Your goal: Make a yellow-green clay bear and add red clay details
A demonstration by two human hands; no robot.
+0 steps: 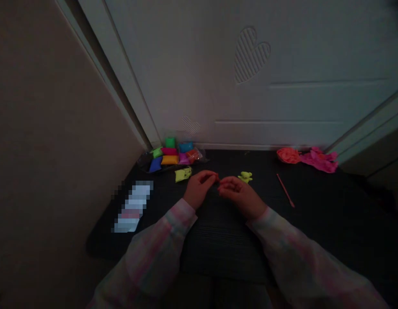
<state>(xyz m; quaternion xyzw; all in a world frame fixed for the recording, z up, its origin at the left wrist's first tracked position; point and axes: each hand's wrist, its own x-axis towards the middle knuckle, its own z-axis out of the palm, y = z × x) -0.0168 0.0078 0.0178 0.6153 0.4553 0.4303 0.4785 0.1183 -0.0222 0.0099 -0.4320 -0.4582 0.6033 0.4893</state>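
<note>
Left hand (199, 187): raised over the middle of the dark desk (214, 244), thumb and fingers pinching a small red-orange piece (217, 177). Right hand (240, 194): just to the right of it, fingers curled in near the piece; whether it also grips the piece cannot be told.

Yellow figure (245, 177): small, on the desk just beyond the right hand.

Yellow packet (182, 174): lying flat, near the left hand, on its far left side.

Coloured packets (170, 159): a group at the far left of the desk, in green, blue, red, orange and purple, with clear wrapping about some.

Pink stick (285, 190): one, thin, lying at a slant on the right of the desk.

Orange bundle (288, 155) and pink bundle (319, 159): side by side at the far right.

Pale, pixelated item (133, 207): on the left of the desk; details obscured.

White panel (199, 77): upright behind the desk, with striped hearts.
</note>
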